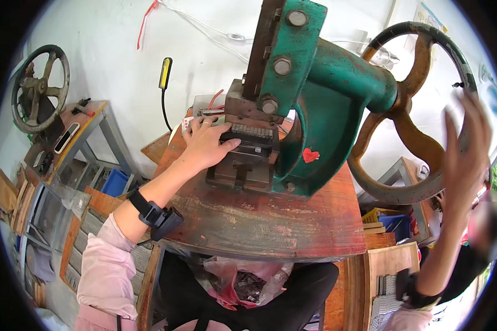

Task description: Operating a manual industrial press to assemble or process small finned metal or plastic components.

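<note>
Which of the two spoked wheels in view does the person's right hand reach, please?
The right hand is at the large rust-brown flywheel on the green press. The smaller grey wheel far left stands untouched.

Your left hand (205, 144) lies flat at the foot of the green press (315, 94), fingers reaching onto the dark die block (247, 157) under the ram; a black band with a small device (157, 216) wraps that wrist, pink sleeve pushed up behind it; your right hand (468, 154) is raised, open and blurred, at the rim of the large rusty handwheel (408, 110); the press stands on a worn red wooden table (270, 220); a clear bag of small dark pieces (248, 284) sits in your lap; a second handwheel (40, 88) stands at far left, above a cluttered bench (88, 118).
</note>
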